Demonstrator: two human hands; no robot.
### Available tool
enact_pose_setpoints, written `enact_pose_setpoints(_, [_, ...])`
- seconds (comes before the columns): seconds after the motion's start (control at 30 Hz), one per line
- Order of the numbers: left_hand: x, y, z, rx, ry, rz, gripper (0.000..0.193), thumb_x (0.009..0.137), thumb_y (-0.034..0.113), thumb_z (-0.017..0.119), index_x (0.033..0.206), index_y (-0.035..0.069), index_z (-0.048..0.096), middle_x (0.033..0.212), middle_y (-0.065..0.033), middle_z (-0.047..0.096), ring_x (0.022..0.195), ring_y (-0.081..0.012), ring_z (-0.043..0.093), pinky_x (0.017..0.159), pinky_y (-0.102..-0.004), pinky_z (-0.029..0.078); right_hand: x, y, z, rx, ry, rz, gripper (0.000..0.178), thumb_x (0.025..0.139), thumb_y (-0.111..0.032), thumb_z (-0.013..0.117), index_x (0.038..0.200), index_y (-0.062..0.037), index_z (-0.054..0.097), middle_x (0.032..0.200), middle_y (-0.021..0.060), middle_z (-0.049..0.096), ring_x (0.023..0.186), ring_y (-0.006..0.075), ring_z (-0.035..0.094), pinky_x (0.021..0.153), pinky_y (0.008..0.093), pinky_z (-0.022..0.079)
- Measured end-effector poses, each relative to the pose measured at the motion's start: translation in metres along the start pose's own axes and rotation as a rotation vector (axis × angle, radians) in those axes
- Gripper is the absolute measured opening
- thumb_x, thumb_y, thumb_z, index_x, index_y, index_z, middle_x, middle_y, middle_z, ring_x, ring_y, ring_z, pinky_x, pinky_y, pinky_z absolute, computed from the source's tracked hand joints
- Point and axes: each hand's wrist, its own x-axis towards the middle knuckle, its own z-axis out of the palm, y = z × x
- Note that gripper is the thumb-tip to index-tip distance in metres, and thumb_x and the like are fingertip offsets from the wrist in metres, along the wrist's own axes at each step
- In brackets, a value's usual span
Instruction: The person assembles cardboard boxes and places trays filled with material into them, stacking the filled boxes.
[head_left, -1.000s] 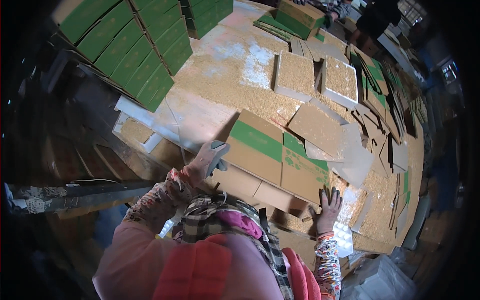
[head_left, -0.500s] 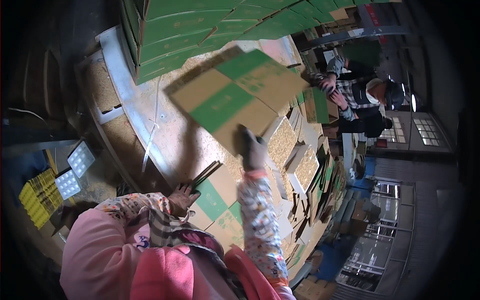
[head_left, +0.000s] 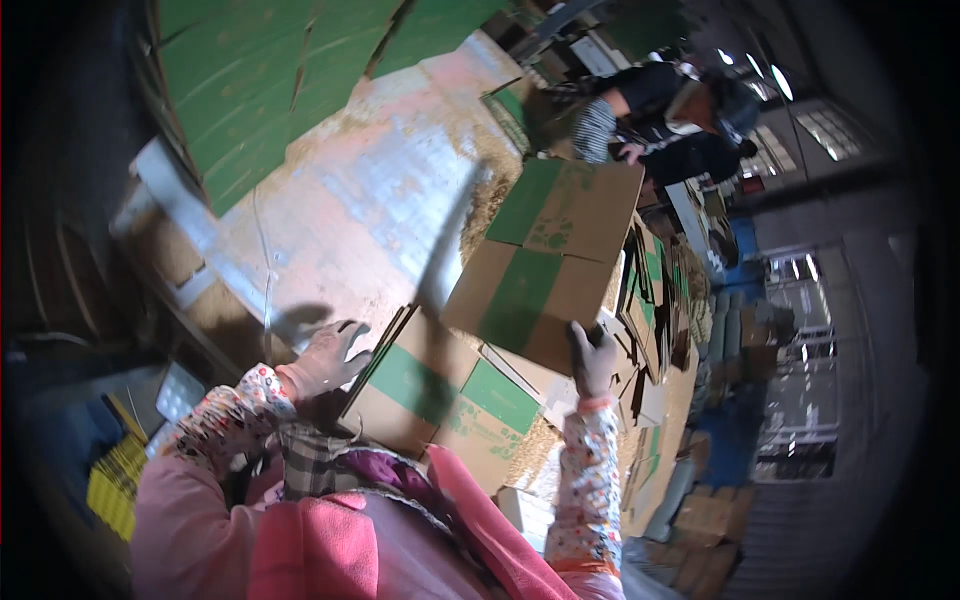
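Note:
My right hand (head_left: 593,358), in a dark-palmed glove, grips the near right corner of a flat cardboard carton (head_left: 530,285), brown with green blocks. The carton is held tilted above the work surface, its far end toward a person across from me. Below and to its left lies a small stack of flat cartons (head_left: 410,375) with the same brown and green pattern, close in front of my body. My left hand (head_left: 325,355) hovers at the left edge of that stack, fingers spread and holding nothing.
Tall green carton stacks (head_left: 250,90) stand at the far left beside the pale, dusty work surface (head_left: 370,190). A person (head_left: 660,110) in dark clothes leans in at the far side. More flat cartons (head_left: 645,290) lie at the right. Yellow material (head_left: 118,480) sits low at the left.
My right hand has swung the carton rightward, away from the green stacks. My left hand has lifted off the near stack and moved left. The person opposite has bent lower; my view has turned.

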Motion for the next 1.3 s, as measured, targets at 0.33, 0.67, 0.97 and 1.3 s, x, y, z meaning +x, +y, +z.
enact_pose_setpoints(0.33, [0.09,0.164,0.043,-0.849,0.051,-0.197,0.031,0.08,0.02,0.072,0.1,-0.001,0.06,0.087,-0.0054,0.062,0.08,-0.0127,0.057,0.072,-0.0245,0.047,-0.197,0.099,-0.118,-0.527,0.393,-0.039,0.037,0.063,-0.03,0.078,0.085,-0.0048,0.062,0.089,0.0141,0.061,0.088,0.0334,0.054,0.079,0.0428,0.043])
enact_pose_setpoints(0.67, [0.098,0.165,0.034,-0.751,-0.044,-0.028,0.026,0.084,0.022,0.066,0.095,-0.001,0.059,0.087,-0.0078,0.062,0.076,-0.0163,0.061,0.069,-0.0297,0.05,-0.195,0.108,-0.098,0.768,0.853,0.105,0.04,0.086,-0.013,0.058,0.121,0.0031,0.046,0.109,0.0099,0.052,0.097,0.018,0.049,0.089,0.0297,0.04])
enact_pose_setpoints(0.97, [0.022,0.278,0.114,0.864,-1.142,0.472,0.05,0.09,0.05,0.044,0.114,0.008,0.057,0.113,-0.0176,0.058,0.11,-0.0331,0.052,0.099,-0.0419,0.034,-0.171,0.125,-0.04,-0.009,0.587,0.175,0.093,0.07,-0.047,0.072,0.13,0.012,0.032,0.129,0.0318,0.041,0.121,0.042,0.039,0.104,0.0425,0.029])
enact_pose_setpoints(1.3, [0.031,0.13,0.137,0.026,-0.382,-0.103,0.111,0.067,0.051,0.075,0.14,-0.005,0.014,0.138,-0.0278,0.027,0.128,-0.0416,0.03,0.108,-0.0446,0.025,-0.129,0.104,-0.156,0.168,-0.466,0.139,0.052,0.085,-0.041,0.058,0.113,0.0023,0.058,0.108,0.0219,0.061,0.105,0.0292,0.056,0.092,0.035,0.043])
